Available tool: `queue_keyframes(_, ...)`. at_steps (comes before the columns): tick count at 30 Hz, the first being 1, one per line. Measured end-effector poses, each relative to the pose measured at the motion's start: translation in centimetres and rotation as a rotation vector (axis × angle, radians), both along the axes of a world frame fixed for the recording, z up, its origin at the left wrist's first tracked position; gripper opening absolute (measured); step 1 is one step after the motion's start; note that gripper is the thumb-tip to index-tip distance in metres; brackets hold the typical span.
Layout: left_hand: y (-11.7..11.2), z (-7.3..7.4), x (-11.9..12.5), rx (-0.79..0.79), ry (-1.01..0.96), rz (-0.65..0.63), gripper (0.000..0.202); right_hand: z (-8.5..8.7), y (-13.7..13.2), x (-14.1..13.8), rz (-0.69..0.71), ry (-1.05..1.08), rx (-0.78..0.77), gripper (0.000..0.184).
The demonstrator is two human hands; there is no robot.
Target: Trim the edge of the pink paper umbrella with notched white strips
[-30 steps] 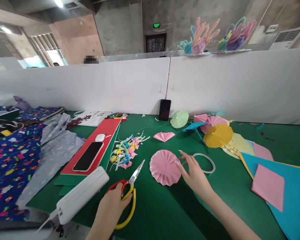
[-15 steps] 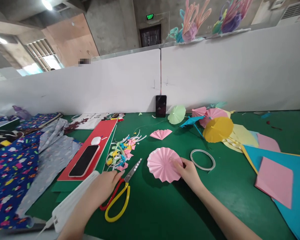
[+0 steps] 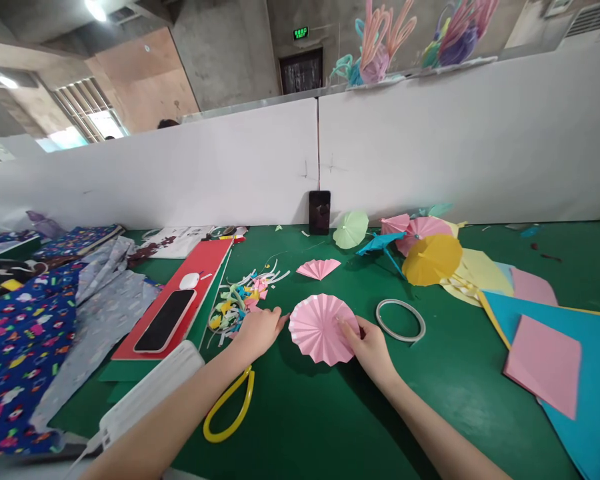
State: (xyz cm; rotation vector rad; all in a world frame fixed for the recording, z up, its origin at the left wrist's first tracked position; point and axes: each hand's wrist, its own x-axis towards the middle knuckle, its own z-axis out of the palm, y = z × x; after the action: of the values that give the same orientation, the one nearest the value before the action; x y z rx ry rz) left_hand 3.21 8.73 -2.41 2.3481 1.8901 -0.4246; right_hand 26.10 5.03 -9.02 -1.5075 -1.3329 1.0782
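My right hand [image 3: 373,347] pinches the right edge of a round, pleated pink paper disc [image 3: 321,330], thumb on top. The disc is spread out just above the green table. My left hand [image 3: 261,333] has its fingertips close to the disc's left edge; whether they touch it I cannot tell. Its fingers are loosely bent, with nothing seen between them. Under the left hand and forearm lies a pair of scissors with a yellow handle loop [image 3: 230,410] showing; the blades are hidden. A folded pink paper fan [image 3: 319,269] lies behind the disc.
Paper scraps [image 3: 240,297] lie left of the disc, a coil of wire [image 3: 401,321] right. Paper umbrellas [image 3: 433,259] stand behind. A phone [image 3: 166,320] rests on red board [image 3: 130,340], beside a white power strip [image 3: 153,387]. Pink paper [image 3: 545,367] lies at right.
My left hand has moved right, from beside the scissors and scraps to the disc's left edge, and its arm now covers the scissor blades. My right hand still holds the disc.
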Motion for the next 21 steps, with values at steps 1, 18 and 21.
queue_keyframes(1, 0.1, 0.0, -0.1, -0.003, 0.01, -0.01, 0.03, 0.0, 0.0, 0.0, -0.002, -0.004, -0.001, 0.026)
queue_keyframes(18, 0.6, 0.0, -0.1, -0.103, -0.092, -0.04, 0.031, -0.1, 0.1, 0.1, 0.023, 0.034, 0.036, 0.026)
queue_keyframes(21, 0.5, 0.5, -0.1, -0.121, -0.198, -0.015, 0.03, -0.1, 0.1, 0.1, 0.023, 0.045, 0.036, 0.026)
